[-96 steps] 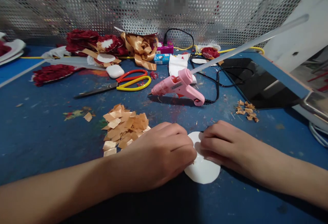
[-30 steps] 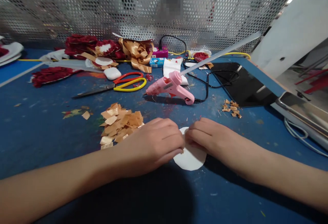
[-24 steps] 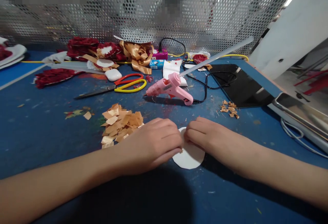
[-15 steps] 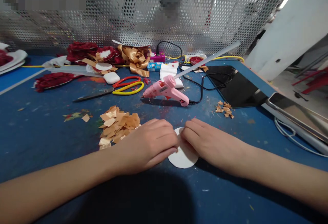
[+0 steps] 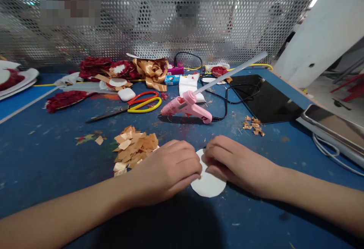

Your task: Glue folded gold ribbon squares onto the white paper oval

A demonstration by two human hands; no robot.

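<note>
A white paper disc (image 5: 210, 182) lies flat on the blue table between my hands. My left hand (image 5: 179, 167) is closed at the disc's left edge, thumb and fingers pinched together; whatever is in the pinch is too small to name. Over the disc's upper right edge, my right hand (image 5: 227, 159) is curled with its fingertips mostly hidden. Just left of my left hand sits a heap of gold ribbon squares (image 5: 135, 146). Beyond both hands a pink hot glue gun (image 5: 189, 106) rests on its side, a long glue stick (image 5: 236, 70) poking up from its back.
Red-and-yellow-handled scissors (image 5: 139, 103) lie left of the glue gun. Dark red ruffled pieces (image 5: 68, 100) and coiled gold ribbon (image 5: 153, 70) line the back by a perforated metal panel (image 5: 127, 25). A black tablet (image 5: 264, 99), a phone (image 5: 335, 123) and small gold scraps (image 5: 254, 125) are at right.
The view has shifted slightly, so everything sits lower. The fingers of my right hand have drawn a little away from my left hand, and more of the disc shows.
</note>
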